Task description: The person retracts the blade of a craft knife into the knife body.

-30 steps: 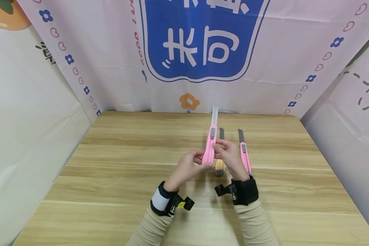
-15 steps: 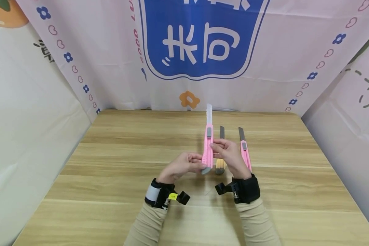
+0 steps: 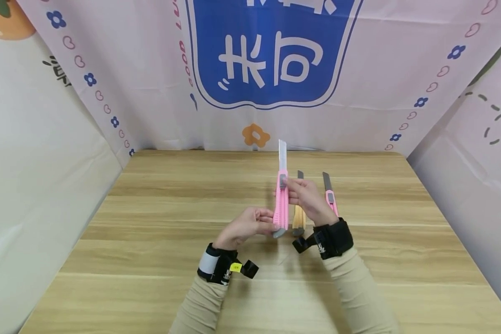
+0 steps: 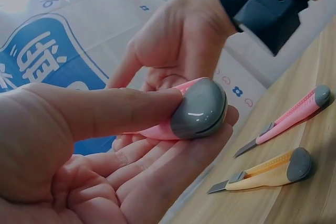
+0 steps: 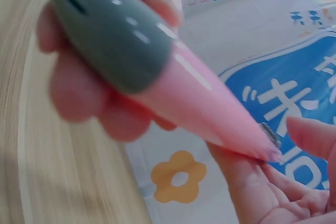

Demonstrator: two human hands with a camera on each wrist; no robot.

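Note:
A pink utility knife (image 3: pixel 281 199) with a grey end cap is held up over the table, its long blade extended and pointing away. My left hand (image 3: pixel 246 227) pinches the capped end; in the left wrist view the thumb lies on top and fingers support it beneath. My right hand (image 3: pixel 308 197) is at the knife's front part, thumb by the grey slider and fingers underneath. In the right wrist view, a small gap shows between that thumb and the slider (image 5: pixel 270 135). Below lie a yellow utility knife (image 4: pixel 268 169) and a second pink utility knife (image 4: pixel 294 115), both with blades out.
The wooden table (image 3: pixel 158 199) carries the two lying knives right of centre, partly covered by my right hand in the head view. A printed cloth (image 3: pixel 150 93) hangs along the table's back edge. Light cloth also hangs at both sides.
My right hand has slid forward along the held knife, bringing its thumb to the slider. The knife has shifted left and straightened from its earlier tilt. My left hand moved slightly left, then stayed.

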